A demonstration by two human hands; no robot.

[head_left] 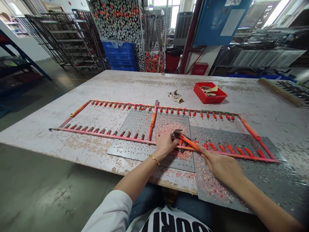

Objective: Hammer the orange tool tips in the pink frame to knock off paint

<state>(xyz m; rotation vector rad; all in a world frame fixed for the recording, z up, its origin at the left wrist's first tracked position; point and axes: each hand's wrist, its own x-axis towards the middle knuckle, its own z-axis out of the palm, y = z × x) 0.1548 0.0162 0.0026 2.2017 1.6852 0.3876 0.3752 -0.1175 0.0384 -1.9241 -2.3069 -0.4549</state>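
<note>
A long orange-red coated metal frame lies on the worktable, with short orange hooks along its rails. My right hand is closed round the orange handle of a hammer, and is slightly blurred. The hammer's dark head is over the near rail, right beside my left hand. That left hand is closed over the near rail, its fingertips partly hidden. Under this spot lies a grey metal plate strewn with pink and orange coating flakes.
A second grey plate lies on the right, also with flakes. Farther back are a crumpled glove and a red tray holding tape. A bar lies at far right. Blue crates and racks stand behind the table.
</note>
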